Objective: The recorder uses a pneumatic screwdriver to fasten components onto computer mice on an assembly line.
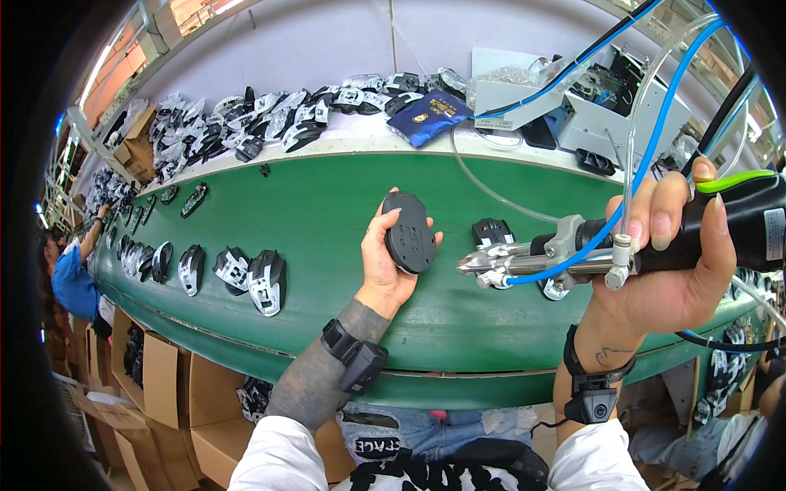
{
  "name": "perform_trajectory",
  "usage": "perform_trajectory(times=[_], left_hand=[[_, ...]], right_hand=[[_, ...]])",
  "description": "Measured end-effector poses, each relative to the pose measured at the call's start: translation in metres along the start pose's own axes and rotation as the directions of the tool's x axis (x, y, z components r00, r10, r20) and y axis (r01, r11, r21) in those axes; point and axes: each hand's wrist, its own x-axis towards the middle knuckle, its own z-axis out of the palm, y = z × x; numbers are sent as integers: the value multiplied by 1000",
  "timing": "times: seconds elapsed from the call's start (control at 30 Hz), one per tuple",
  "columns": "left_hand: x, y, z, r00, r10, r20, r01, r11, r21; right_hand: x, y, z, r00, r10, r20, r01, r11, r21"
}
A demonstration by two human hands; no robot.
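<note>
My left hand (383, 260) grips a black computer mouse (410, 233) in the middle of the view, its flat underside with small holes turned toward me. In my right hand (667, 270) is a black power screwdriver (696, 237) with a green lever, fingers wrapped round its body. Its metal nose (483, 262) points left toward the mouse, a short gap apart from it. Clear and blue air tubes (655, 139) run from the tool's front fittings. Behind the nose, a dark mouse part (493, 232) lies on the green belt (344, 196).
Half-built mouse shells (266, 282) stand in a row on the belt's left, with circuit boards (194, 200) farther back. The white shelf holds piled shells (303, 123), a blue packet (430, 117) and white bins (516, 90). Cardboard boxes (164, 376) sit below; a person in blue (74, 278) works at far left.
</note>
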Motion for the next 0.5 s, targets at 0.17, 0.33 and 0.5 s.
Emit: perform_trajectory(times=[0.17, 0.33, 0.5], left_hand=[[-2, -5, 5, 997, -40, 73, 45, 997, -69], [-12, -5, 12, 986, -88, 143, 103, 989, -107], [-14, -8, 17, 974, -105, 203, 133, 983, -128]], right_hand=[[-3, 0, 3, 996, 66, 55, -69, 995, 71], [-7, 13, 20, 993, 53, -101, -58, 997, -47], [-6, 16, 15, 992, 88, -88, -92, 995, -40]])
